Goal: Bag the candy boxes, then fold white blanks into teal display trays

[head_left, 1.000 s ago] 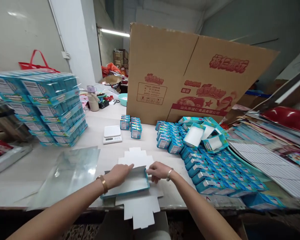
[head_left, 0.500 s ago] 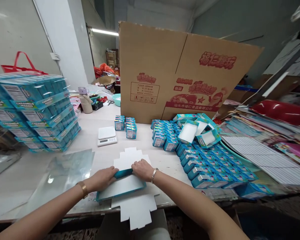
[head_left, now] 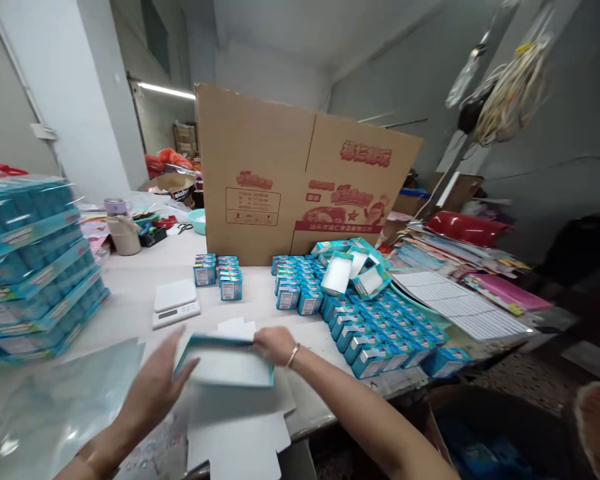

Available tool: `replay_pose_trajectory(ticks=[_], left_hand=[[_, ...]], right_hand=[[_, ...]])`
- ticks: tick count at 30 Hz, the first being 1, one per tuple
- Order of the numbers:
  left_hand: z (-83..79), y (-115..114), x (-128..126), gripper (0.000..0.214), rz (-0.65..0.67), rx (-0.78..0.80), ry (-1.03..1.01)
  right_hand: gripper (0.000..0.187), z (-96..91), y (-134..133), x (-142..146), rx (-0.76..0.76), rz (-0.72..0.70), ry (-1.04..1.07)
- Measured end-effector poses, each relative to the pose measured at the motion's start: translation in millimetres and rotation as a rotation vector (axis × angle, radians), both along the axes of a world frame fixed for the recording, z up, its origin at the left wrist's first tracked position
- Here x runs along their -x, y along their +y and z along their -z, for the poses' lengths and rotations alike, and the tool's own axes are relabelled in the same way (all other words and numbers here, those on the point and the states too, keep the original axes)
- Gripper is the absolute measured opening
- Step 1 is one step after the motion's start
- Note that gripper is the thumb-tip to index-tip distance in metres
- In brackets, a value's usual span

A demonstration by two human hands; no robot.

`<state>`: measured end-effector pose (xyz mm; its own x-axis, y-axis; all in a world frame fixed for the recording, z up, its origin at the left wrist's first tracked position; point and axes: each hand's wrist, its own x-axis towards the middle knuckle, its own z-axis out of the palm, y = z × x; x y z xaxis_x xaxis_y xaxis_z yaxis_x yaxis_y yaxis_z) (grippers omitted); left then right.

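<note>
A shallow blue-edged cardboard tray with a white inside (head_left: pixel 230 368) is held tilted above a flat white carton blank (head_left: pixel 245 427). At its far right corner, my right hand (head_left: pixel 277 345) is closed on the rim. My left hand (head_left: pixel 155 377), smeared by motion, is around the tray's left end, thumb on the inner side and fingers behind. Another part of a white blank (head_left: pixel 237 327) shows beyond the tray. To the right stand rows of small blue boxes (head_left: pixel 380 333), with several white-lined trays (head_left: pixel 337 273) piled at their back.
A digital scale (head_left: pixel 176 303) stands behind my left hand, near two short rows of blue boxes (head_left: pixel 231 287). Wrapped blue packs (head_left: pixel 25 267) are stacked at left, beside clear plastic sheets (head_left: pixel 75 393). A big brown carton (head_left: pixel 260 160) stands at the back; papers (head_left: pixel 460 303) lie right.
The tray's far wall has been raised, and the tray has turned more level in view. My left hand has shifted from the far wall to the left end. The view has swung right.
</note>
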<state>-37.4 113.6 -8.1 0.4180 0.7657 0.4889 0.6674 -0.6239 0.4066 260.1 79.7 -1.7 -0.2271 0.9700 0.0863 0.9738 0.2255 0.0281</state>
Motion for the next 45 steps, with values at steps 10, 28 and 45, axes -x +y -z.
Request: replay_pose_trajectory(ticks=[10,28,45], left_hand=[[57.8,-28.6,-36.4,0.084,-0.344,0.525,-0.536],[81.1,-53.9,-43.7,0.09,-0.342,0.515,-0.635],[7.8,-30.4,-61.4,0.069,0.237,1.026,-1.216]], right_hand=[[0.056,-31.6,-48.3,-74.6,-0.533,0.426,0.413],[0.045,47.8,-57.4,17.0,-0.086,0.373,1.281],[0.061,9.8,-71.3,36.1,0.154,0.223,1.658]])
